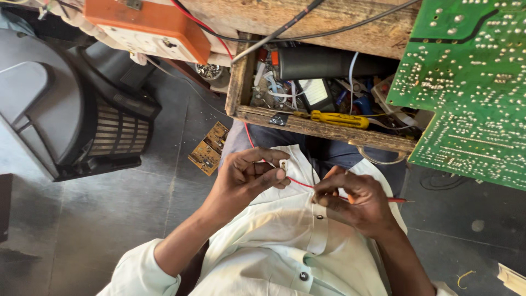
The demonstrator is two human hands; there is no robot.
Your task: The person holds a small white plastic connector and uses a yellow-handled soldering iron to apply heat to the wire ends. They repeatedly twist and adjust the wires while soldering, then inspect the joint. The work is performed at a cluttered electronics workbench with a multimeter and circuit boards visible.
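My left hand (246,178) pinches a small white component (283,163) between thumb and fingers, just above my lap. A thin red wire (298,182) runs from that hand across to my right hand (353,200), which grips a red-tipped probe (397,200) pointing right. Both hands hover over my pale shirt (274,241), close together. The wire continues upward past the drawer toward the bench.
An open wooden drawer (323,129) holds a yellow screwdriver (334,118), cables and parts. A large green circuit board (471,93) lies at the right. A grey television casing (66,104) stands left; a small brown board (208,149) lies on the floor. An orange box (148,27) sits above.
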